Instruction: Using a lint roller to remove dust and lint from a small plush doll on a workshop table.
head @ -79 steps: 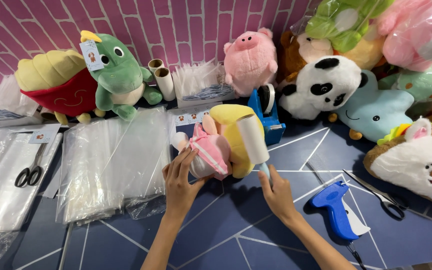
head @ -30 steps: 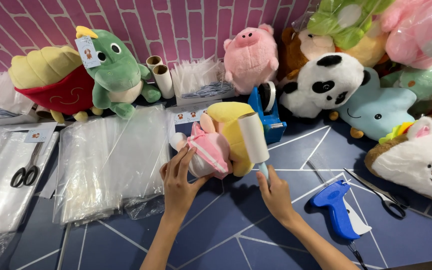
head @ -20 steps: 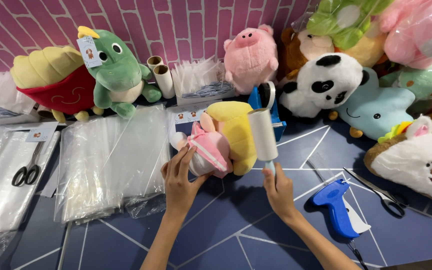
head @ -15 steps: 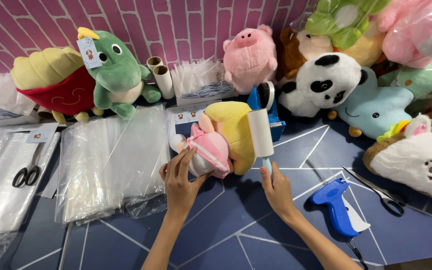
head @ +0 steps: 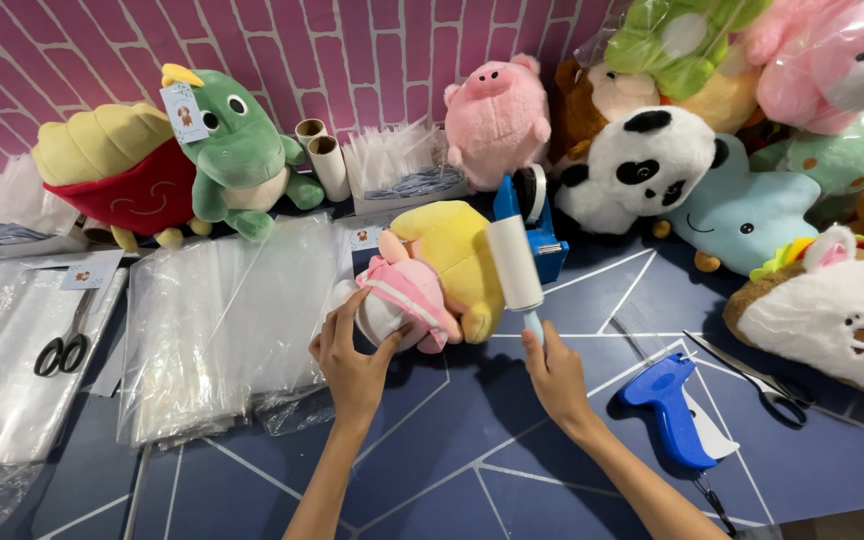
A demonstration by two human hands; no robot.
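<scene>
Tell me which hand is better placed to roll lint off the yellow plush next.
Right. The right hand already grips the lint roller by its handle, with the roll against the yellow plush. The left hand is occupied steadying the plush's pink-and-white end.

A wall [head: 372, 60] of pink-purple bricks with pale joints closes the scene at the back, and its upper part runs out of the frame. In front of it lies the desk [head: 452, 440], which has a dark blue surface crossed by thin white lines; these lines meet at angles and form large geometric shapes. The surface is matte and shows soft shadows, so the light is even and comes from above. The desk continues to the lower edge of the view, and at the lower right corner a small brown strip [head: 852, 520] appears beyond its edge.
</scene>
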